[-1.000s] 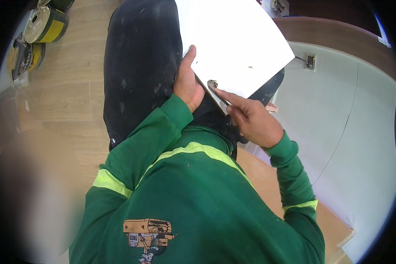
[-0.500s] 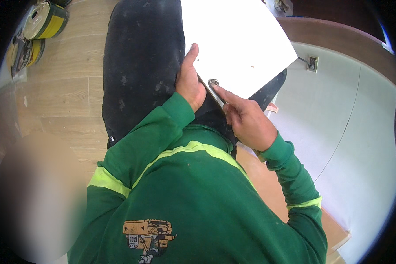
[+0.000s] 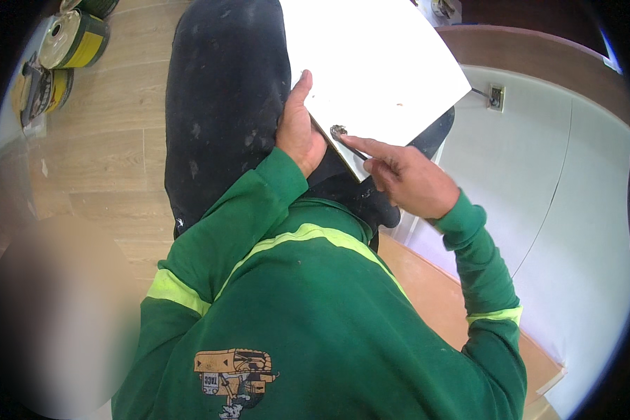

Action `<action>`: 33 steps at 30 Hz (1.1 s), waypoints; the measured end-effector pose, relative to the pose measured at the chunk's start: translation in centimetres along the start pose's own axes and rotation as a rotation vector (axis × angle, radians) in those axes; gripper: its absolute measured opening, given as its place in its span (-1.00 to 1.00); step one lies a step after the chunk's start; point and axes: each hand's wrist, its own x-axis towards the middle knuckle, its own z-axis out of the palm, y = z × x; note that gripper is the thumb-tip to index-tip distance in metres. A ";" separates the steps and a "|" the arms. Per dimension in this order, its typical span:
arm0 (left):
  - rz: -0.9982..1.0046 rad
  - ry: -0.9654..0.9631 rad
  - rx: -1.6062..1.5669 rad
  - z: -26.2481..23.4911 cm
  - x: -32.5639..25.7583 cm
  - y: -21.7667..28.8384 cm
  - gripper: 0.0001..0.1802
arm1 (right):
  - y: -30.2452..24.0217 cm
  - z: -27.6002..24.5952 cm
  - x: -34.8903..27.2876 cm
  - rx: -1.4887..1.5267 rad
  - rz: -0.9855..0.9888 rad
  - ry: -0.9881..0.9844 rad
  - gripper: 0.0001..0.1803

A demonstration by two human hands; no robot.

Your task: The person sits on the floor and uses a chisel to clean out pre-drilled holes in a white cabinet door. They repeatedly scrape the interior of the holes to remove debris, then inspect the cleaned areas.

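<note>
A white board [image 3: 378, 63] lies across my lap, its near corner pointing towards my waist. My left hand [image 3: 301, 136] grips the board's left edge, thumb up along the rim and fingers underneath, out of sight. My right hand [image 3: 413, 175] is closed round a thin dark tool [image 3: 355, 150], with the index finger stretched along it. The tool's far end meets a ragged dark-and-grey spot [image 3: 339, 131] in the board near its left edge. Whether that spot is a hole or a fitting is too small to tell, and so is the tool's exact kind.
Metal cans with yellow bands [image 3: 77, 38] stand on the wood-plank floor [image 3: 101, 161] at the far left. To the right is a pale panel [image 3: 539, 175] with an open socket box [image 3: 495, 98] and a cable. A brown sheet [image 3: 427, 280] lies below my right arm.
My right hand has shifted right and slightly down, tilting the tool flatter and uncovering the board's near corner. My left hand keeps its grip, and the board has barely moved.
</note>
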 end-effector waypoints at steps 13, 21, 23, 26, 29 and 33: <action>0.013 0.026 0.006 0.5 -0.5 -0.1 -0.37 | 1.5 2.0 0.2 0.066 -0.141 0.109 -0.35; -0.001 0.009 0.035 0.8 -0.5 0.3 -0.37 | -0.5 2.7 -0.3 0.583 0.318 -0.008 -0.40; 0.005 -0.012 0.018 0.3 -0.3 0.2 -0.36 | -0.2 1.7 -0.4 0.465 0.243 -0.033 -0.40; 0.016 -0.029 0.014 0.0 -0.1 0.1 -0.35 | 0.9 0.2 -0.3 0.197 0.049 -0.054 -0.37; 0.010 -0.029 0.013 0.0 -0.1 0.1 -0.35 | 1.5 -0.9 -0.3 0.037 -0.069 -0.063 -0.33; 0.013 -0.028 0.014 0.2 -0.3 0.2 -0.34 | 1.1 -1.4 0.0 -0.038 -0.085 -0.085 -0.31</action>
